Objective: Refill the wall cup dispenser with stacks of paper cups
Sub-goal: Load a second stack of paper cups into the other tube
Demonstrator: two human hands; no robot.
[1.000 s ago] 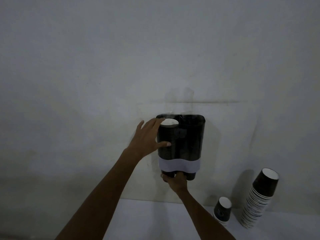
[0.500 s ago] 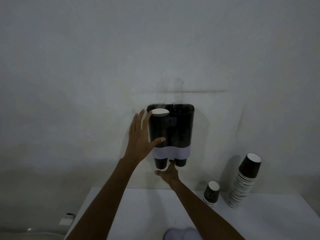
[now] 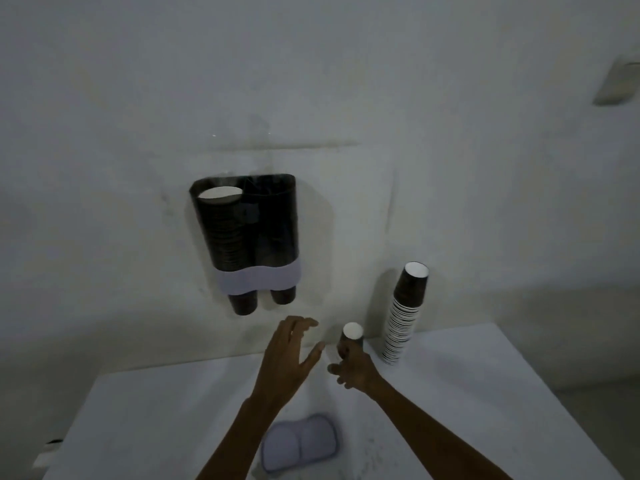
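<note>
One dim, pale wall (image 3: pixel 138 98) fills most of the view, and below it a white table (image 3: pixel 485 393) runs out toward the camera. Fixed to the wall is the cup dispenser (image 3: pixel 244 233), a dark double tube with a pale band near its bottom; its left tube holds cups up to a white rim at the top, and a dark cup pokes out below each tube. A tall stack of paper cups (image 3: pixel 407 313) leans at the table's back edge. A pale two-lobed lid (image 3: pixel 299 441) lies near the front. Left hand (image 3: pixel 289 358) hovers with fingers spread, its grip empty. Right hand (image 3: pixel 353 370), loosely open, touches a single cup (image 3: pixel 351 336) just left of the stack.
</note>
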